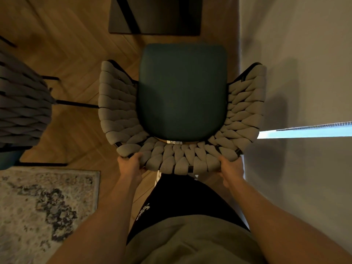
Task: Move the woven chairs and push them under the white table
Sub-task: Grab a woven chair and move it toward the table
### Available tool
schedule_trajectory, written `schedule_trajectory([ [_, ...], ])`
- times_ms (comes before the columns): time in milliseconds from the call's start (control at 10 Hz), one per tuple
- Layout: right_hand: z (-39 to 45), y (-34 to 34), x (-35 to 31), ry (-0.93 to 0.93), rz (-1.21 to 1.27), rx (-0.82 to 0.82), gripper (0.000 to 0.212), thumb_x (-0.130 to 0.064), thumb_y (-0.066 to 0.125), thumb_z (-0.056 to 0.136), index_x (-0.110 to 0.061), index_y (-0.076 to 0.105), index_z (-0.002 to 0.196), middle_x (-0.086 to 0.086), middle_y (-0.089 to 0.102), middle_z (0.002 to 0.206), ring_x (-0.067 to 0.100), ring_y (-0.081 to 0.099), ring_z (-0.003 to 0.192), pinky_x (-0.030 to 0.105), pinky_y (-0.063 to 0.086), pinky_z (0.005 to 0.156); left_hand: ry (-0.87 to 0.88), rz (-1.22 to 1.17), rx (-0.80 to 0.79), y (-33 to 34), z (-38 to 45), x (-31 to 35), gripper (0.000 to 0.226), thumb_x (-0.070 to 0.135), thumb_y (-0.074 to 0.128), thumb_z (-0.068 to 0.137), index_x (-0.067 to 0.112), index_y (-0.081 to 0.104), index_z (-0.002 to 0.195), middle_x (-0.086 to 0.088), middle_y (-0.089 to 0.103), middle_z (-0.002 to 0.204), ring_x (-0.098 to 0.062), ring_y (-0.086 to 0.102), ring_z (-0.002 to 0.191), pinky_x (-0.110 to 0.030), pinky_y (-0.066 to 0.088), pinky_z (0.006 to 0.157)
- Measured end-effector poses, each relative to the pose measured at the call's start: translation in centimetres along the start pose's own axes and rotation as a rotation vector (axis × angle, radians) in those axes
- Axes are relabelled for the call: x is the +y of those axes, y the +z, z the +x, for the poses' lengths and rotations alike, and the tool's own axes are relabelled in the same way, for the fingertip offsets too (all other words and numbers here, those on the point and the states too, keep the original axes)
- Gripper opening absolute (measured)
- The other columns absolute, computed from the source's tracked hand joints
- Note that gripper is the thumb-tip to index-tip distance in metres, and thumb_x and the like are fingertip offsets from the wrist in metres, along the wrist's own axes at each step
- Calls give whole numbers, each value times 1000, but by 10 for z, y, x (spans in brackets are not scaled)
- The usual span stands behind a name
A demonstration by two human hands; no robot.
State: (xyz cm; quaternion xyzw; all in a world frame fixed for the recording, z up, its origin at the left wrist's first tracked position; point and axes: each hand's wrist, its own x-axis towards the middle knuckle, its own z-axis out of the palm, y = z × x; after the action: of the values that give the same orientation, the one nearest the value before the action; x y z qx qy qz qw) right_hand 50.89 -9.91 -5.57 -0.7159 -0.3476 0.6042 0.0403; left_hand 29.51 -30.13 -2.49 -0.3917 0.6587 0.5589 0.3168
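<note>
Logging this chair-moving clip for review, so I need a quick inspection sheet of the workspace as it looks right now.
Surface: wooden herringbone floor.
Job's things: woven chair with teal seat, upright; second woven chair at left; white table not identifiable.
Clutter: patterned rug; dark slab ahead of the chair.
Grippers: left hand and right hand grip the chair's backrest rim.
Cables: nothing seen.
Surroundings: pale wall at right.

woven chair [245, 119]: grey weave, teal seat | rug [38, 206]: pale, dark mottling | floor [76, 54]: tan herringbone
</note>
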Motion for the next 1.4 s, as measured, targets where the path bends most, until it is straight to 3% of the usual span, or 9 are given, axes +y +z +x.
schedule_trajectory([
  [200, 30, 8, -66, -64, -44, -9, 45, -7, 65, 88, -1, 55, 131, 13, 69, 98, 24, 69, 73, 45, 60, 68, -11, -28, -37, 54, 6, 32, 63, -1, 65, 90, 29, 38, 138, -6, 50, 132, -30, 59, 109, -55, 56, 76],
  [300, 48, 18, -101, -68, -40, 11, 44, -11, 66, 88, -1, 55, 131, 18, 69, 104, 27, 68, 76, 49, 60, 73, -16, -30, -53, 86, 12, 54, 65, -1, 65, 91, 28, 36, 142, -6, 48, 132, -27, 59, 103, -50, 56, 69],
  [400, 67, 29, -136, -58, -10, 17, 24, -6, 64, 92, -5, 58, 115, 12, 64, 94, 31, 65, 83, 54, 58, 82, -30, -31, -97, 119, 19, 82, 67, -2, 64, 92, 26, 33, 144, -5, 46, 130, -29, 57, 108, -51, 55, 72],
  [500, 81, 44, -170, -81, 21, 43, 57, -35, 81, 80, -2, 59, 121, 12, 59, 104, 28, 60, 90, 51, 55, 87, -23, 2, -109, 148, 31, 105, 68, 0, 65, 92, 27, 32, 144, -5, 47, 131, -31, 56, 114, -56, 55, 82],
  [600, 95, 52, -202, -158, -48, 29, 63, -32, 78, 83, -12, 55, 138, 6, 63, 119, 24, 60, 103, 45, 53, 94, 11, 20, -101, 177, 39, 125, 63, 1, 65, 92, 23, 34, 142, -7, 48, 133, -31, 58, 113, -62, 52, 90],
  [700, 110, 54, -229, -96, -33, -6, 38, -7, 64, 93, -1, 57, 130, 14, 66, 102, 26, 66, 78, 41, 58, 69, 4, 33, -101, 204, 40, 143, 60, 1, 64, 93, 24, 34, 140, -5, 47, 125, -29, 57, 106, -56, 55, 83],
  [1000, 152, 60, -294, -86, -42, -4, 40, -7, 65, 91, 0, 55, 129, 11, 67, 97, 25, 68, 73, 40, 57, 61, -35, -4, -105, 271, 48, 179, 65, 3, 64, 94, 28, 34, 145, -5, 46, 129, -32, 56, 113, -55, 56, 77],
  [1200, 178, 54, -326, -111, -112, 58, 42, -31, 75, 80, -18, 63, 118, 8, 70, 108, 27, 66, 91, 44, 56, 84, -54, -14, -92, 304, 45, 183, 58, 3, 66, 92, 32, 39, 135, -5, 49, 127, -34, 58, 113, -59, 56, 83],
  [1400, 178, 52, -323, -114, -85, 41, 42, -29, 76, 79, -18, 63, 117, 7, 71, 104, 31, 70, 94, 47, 58, 84, -65, -31, -76, 306, 44, 184, 62, 2, 65, 93, 30, 38, 141, -5, 50, 127, -33, 58, 111, -55, 57, 76],
])
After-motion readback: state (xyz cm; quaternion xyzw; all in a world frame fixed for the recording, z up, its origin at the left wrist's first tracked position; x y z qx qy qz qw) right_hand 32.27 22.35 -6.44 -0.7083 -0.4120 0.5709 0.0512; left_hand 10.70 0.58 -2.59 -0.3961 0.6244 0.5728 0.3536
